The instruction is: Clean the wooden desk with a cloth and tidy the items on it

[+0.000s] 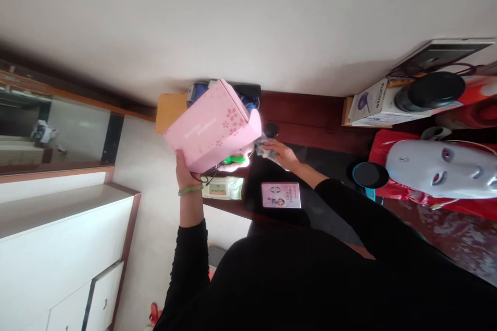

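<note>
My left hand grips the lower edge of a pink box with cherry-blossom print and holds it tilted above the dark wooden table. A green bracelet sits on that wrist. My right hand reaches forward beside the box, its fingers closed on a small crumpled pale item. A green object shows just under the box. A small pink card lies flat on the table near my right forearm.
A pack of wipes lies at the table edge. A white face mask on red packaging, a black round lid, a white carton and a black jar stand to the right. White cabinets are left.
</note>
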{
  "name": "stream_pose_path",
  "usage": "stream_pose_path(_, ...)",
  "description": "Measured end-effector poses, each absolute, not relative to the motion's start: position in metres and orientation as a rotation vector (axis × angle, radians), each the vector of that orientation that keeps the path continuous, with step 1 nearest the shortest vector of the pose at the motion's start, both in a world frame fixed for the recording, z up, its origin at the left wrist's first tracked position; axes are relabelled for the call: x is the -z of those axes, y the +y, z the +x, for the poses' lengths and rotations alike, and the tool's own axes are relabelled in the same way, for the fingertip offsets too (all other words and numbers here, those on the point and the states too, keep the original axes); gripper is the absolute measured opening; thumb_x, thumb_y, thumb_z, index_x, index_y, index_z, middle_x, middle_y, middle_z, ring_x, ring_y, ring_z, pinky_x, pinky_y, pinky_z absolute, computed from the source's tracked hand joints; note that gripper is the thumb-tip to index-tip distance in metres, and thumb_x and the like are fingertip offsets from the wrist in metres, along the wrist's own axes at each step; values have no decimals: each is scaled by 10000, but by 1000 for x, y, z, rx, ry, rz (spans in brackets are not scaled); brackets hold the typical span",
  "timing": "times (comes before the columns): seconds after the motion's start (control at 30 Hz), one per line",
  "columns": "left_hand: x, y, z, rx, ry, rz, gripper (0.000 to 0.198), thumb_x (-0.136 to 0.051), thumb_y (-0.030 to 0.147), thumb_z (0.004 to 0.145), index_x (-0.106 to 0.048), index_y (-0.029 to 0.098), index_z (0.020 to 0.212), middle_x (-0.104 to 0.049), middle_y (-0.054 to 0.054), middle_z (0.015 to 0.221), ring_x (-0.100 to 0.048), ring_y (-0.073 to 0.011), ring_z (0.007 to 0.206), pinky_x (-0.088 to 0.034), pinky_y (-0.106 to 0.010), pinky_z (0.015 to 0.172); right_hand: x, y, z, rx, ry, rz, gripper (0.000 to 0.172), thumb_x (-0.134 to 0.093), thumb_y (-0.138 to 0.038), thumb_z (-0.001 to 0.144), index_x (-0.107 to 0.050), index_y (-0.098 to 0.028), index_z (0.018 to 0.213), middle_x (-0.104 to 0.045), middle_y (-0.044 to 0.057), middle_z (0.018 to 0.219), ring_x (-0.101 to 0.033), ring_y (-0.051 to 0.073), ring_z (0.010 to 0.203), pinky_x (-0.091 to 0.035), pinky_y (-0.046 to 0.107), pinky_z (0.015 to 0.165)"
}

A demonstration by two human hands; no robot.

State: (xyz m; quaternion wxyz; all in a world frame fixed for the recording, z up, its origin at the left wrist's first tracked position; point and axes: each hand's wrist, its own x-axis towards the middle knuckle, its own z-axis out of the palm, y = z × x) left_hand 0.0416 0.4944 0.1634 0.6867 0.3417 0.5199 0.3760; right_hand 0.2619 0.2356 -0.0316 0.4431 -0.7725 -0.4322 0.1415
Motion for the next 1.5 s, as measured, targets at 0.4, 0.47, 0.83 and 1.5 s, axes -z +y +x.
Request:
stream_pose_path(0.4, -190, 484, 28, -905, 1123, 740, 550, -590, 511, 1118, -618, 242, 1597, -729, -129, 1517, -713, -251, 1407, -634, -341, 1131, 46, 183, 363, -33, -694, -2557, 860, -510, -531, 1051, -308, -93, 1763, -267, 218, 1840, -156, 394, 1748, -182, 692, 1395)
stream_pose_path(0.47, -188, 484, 26, -900, 1118, 726, 557, -613, 501, 1109, -615, 238, 1600, -739, -135, 1499, -725, -259, 1389, -633, -360, 1139, 52, 231, 375, -60, -702, -2506, 833, -534, -486, 1035, -344, -114, 1755, -289, 188, 1840, -181, 382, 1745, -141, 670, 1417)
stream_pose_path(0.83, -194, 482, 18, -887, 1137, 765, 560, -646, 526, 1084, -642, 249, 1571, -772, -125, 1443, -730, -273, 1382, -649, -346, 1114, 52, 235, 357, -303, -1062, -2164, 583, -601, -202, 953, -652, -184, 1534, -614, 90, 1647, -420, 296, 1660, -277, 554, 1434)
stream_pose_path(1.5, -190, 480, 39, -844, 1086, 933, 569, -718, 542, 1044, -697, 211, 1506, -776, -139, 1429, -745, -268, 1359, -619, -364, 1160, 21, 189, 422, -143, -639, -2486, 652, -619, -160, 1012, -497, -50, 1643, -384, 179, 1801, -195, 291, 1740, -134, 539, 1445)
